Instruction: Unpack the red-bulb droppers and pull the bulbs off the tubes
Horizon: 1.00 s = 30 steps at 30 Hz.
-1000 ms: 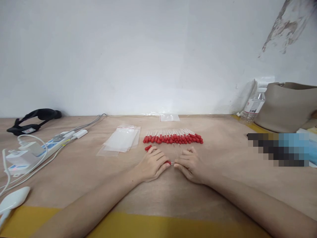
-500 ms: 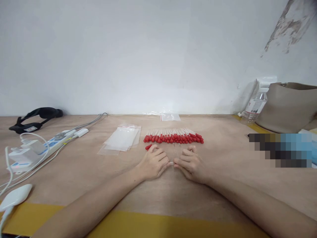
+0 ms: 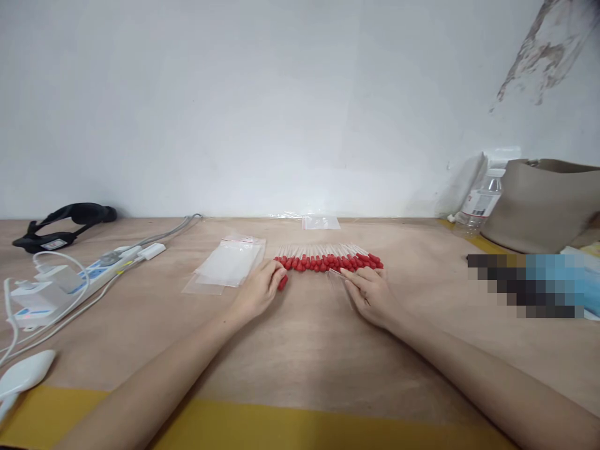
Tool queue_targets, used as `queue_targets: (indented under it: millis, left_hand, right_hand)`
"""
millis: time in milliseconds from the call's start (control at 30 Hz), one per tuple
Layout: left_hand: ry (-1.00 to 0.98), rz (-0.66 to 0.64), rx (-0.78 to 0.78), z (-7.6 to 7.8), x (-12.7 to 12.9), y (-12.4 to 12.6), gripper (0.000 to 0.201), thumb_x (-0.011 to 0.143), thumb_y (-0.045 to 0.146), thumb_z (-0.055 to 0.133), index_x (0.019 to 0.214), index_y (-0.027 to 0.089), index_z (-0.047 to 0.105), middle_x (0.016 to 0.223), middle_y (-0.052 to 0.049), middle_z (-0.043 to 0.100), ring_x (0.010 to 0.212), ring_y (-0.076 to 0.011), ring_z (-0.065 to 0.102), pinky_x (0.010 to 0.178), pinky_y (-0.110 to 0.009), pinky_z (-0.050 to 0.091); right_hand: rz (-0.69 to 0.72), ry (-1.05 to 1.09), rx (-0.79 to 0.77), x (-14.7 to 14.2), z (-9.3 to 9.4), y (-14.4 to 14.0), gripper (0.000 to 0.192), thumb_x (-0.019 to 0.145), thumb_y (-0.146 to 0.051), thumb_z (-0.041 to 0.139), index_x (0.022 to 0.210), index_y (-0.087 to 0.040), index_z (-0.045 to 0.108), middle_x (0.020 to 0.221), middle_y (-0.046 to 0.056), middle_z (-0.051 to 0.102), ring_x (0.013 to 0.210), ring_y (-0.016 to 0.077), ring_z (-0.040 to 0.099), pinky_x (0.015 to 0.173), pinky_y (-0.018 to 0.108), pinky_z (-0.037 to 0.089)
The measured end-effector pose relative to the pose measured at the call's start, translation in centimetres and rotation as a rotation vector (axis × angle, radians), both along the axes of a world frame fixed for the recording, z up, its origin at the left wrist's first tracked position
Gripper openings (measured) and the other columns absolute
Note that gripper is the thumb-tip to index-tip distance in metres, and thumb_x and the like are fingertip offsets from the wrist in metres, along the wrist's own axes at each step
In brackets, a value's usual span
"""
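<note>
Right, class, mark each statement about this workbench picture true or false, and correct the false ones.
1. The row of red-capped droppers lies on the table between the hands. True.
2. The left hand touches a loose red cap. True.
3. The stack of clear bags lies to the right of the droppers. False: it lies to their left.
4. The right hand holds the water bottle. False: the bottle stands far right by the wall, untouched.
5. A power strip lies at the table's left side. True.
</note>
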<state>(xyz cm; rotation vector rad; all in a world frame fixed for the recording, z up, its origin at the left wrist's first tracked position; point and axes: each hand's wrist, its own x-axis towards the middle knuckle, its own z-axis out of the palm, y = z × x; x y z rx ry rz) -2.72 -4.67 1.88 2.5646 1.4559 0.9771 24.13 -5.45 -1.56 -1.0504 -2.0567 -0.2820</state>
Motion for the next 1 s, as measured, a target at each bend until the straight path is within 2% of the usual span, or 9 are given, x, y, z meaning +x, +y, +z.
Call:
queue_targets:
  millis: [100,200,333,467,567,700,833,1000]
  left_hand:
    - [-0.076,0.146,-0.115,0.1,-1.0,1.0,0.019,0.084,0.029,0.039,0.088,0.018,0.054,0.082,-0.004,0.058,0.075,-0.0176,0.054,0.067,-0.029,0.041]
    - [-0.108,0.271,-0.183,-0.7,-1.5,1.7,0.018,0.079,0.029,0.046,0.092,0.017,0.052,0.078,-0.004,0.059,0.072,-0.018,0.055,0.064,-0.029,0.041]
    - [-0.151,0.314,-0.155,-1.8,-1.0,2.4,0.015,0.075,0.031,0.051,0.081,0.018,0.049,0.076,-0.003,0.059,0.072,-0.0179,0.056,0.065,-0.029,0.042]
    - [-0.203,0.339,-0.196,-1.9,-0.6,2.4,0.022,0.074,0.038,0.052,0.084,0.019,0.049,0.077,-0.002,0.061,0.069,-0.0165,0.058,0.063,-0.027,0.043]
    - [-0.272,0.343,-0.271,-1.6,-0.9,2.3,0.026,0.075,0.041,0.05,0.087,0.019,0.049,0.081,-0.002,0.062,0.066,-0.015,0.059,0.061,-0.026,0.044]
    - [-0.341,0.331,-0.368,-1.2,-1.9,2.2,0.024,0.072,0.035,0.052,0.089,0.018,0.05,0.085,-0.004,0.061,0.068,-0.0147,0.06,0.061,-0.025,0.046]
    - [-0.365,0.284,-0.464,-1.1,-2.8,2.4,0.035,0.059,0.031,0.063,0.089,0.017,0.052,0.087,-0.005,0.06,0.067,-0.015,0.058,0.06,-0.026,0.046]
    - [-0.417,0.159,-0.466,-2.0,-3.2,3.0,0.032,0.056,0.027,0.064,0.083,0.015,0.052,0.081,-0.004,0.059,0.069,-0.0139,0.057,0.067,-0.027,0.047]
  right_hand:
    - [-0.039,0.035,-0.146,-0.5,-0.5,0.6,0.021,0.081,-0.02,0.041,0.097,-0.016,0.056,0.071,0.003,0.06,0.069,0.0154,0.052,0.07,0.031,0.029]
    - [-0.079,0.039,-0.187,-0.9,-0.7,0.9,0.013,0.078,-0.017,0.042,0.084,-0.017,0.054,0.068,0.001,0.059,0.067,0.0153,0.053,0.069,0.03,0.028]
    - [-0.072,0.011,-0.158,-1.2,-0.9,1.1,0.015,0.079,-0.016,0.041,0.078,-0.018,0.055,0.074,0.002,0.062,0.073,0.0158,0.054,0.07,0.03,0.026]
    - [-0.051,-0.028,-0.191,-1.4,-0.9,0.9,0.015,0.08,-0.023,0.042,0.082,-0.018,0.057,0.074,0.002,0.06,0.077,0.0156,0.053,0.073,0.03,0.026]
    - [-0.046,-0.052,-0.23,-1.5,-0.6,0.5,0.021,0.079,-0.035,0.047,0.088,-0.019,0.057,0.08,0.003,0.059,0.079,0.0159,0.053,0.075,0.03,0.027]
    - [-0.072,-0.03,-0.295,-1.3,-0.3,0.0,0.035,0.077,-0.048,0.047,0.094,-0.019,0.056,0.082,0.004,0.059,0.077,0.017,0.054,0.073,0.031,0.028]
    - [-0.149,0.045,-0.415,-0.8,-0.3,0.1,0.031,0.08,-0.042,0.043,0.094,-0.018,0.057,0.065,0.0,0.058,0.066,0.0154,0.054,0.071,0.032,0.029]
    - [-0.173,0.132,-0.587,-0.6,-0.6,0.8,0.03,0.078,-0.034,0.045,0.098,-0.018,0.059,0.056,-0.002,0.057,0.058,0.0148,0.054,0.066,0.029,0.033]
